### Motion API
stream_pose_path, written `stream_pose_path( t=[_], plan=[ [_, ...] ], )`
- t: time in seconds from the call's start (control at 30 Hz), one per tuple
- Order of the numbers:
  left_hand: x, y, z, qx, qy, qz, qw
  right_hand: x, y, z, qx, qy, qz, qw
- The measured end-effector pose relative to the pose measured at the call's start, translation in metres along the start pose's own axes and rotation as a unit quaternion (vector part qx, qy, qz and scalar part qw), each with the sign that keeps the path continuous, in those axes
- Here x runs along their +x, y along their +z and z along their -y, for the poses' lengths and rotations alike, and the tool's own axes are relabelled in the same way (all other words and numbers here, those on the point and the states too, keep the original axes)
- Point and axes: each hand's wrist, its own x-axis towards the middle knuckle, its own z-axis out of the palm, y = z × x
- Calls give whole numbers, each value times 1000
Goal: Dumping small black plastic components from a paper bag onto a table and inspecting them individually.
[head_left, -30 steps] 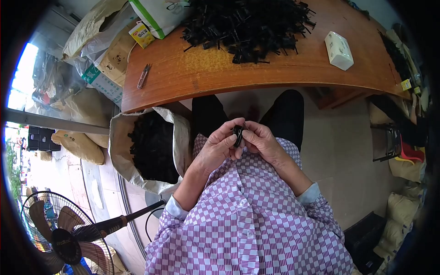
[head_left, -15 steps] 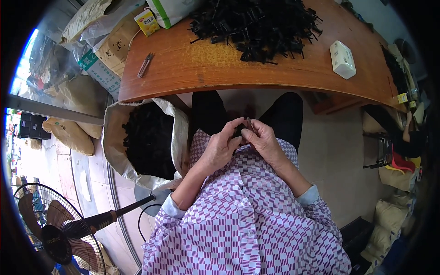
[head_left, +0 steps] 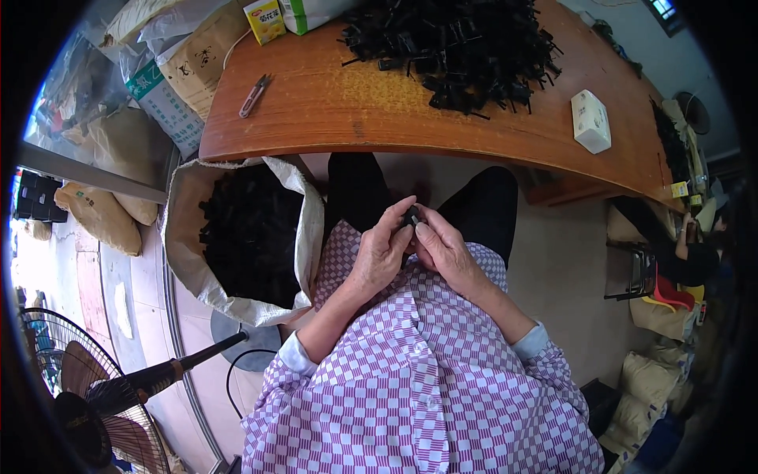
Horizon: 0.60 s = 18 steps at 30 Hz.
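Both hands meet over the lap, below the tabletop (head_left: 332, 118) edge. The left hand (head_left: 379, 257) and right hand (head_left: 446, 253) pinch one small black part (head_left: 411, 216) between the fingertips. It is best to hold it firmly and keep it close to the body, since it looks easy to drop. A sack (head_left: 185, 237) of black parts sits open just to the left. The floor on the right has more room.

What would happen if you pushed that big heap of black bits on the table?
The heap of black plastic pieces would probably slide apart, since loose bits already lie scattered on the wooden table. Each looks small and light; both hands pinch one easily.
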Motion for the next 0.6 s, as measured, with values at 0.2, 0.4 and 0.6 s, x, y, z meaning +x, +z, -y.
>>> stream_pose_path(
  t=[0.2, 0.4, 0.6],
  plan=[
    [-1, -1, 9, 15, 6, -6, 1000, 1, 2, 3, -5, 20, 13, 1000],
    [1, 6, 4, 8, 57, -27, 998, 2, 3, 0, 46, 0, -2, 999],
    [2, 8, 4, 148, 74, -66, 984, 6, -2, -10, 195, 95, 31, 976]
  ],
)
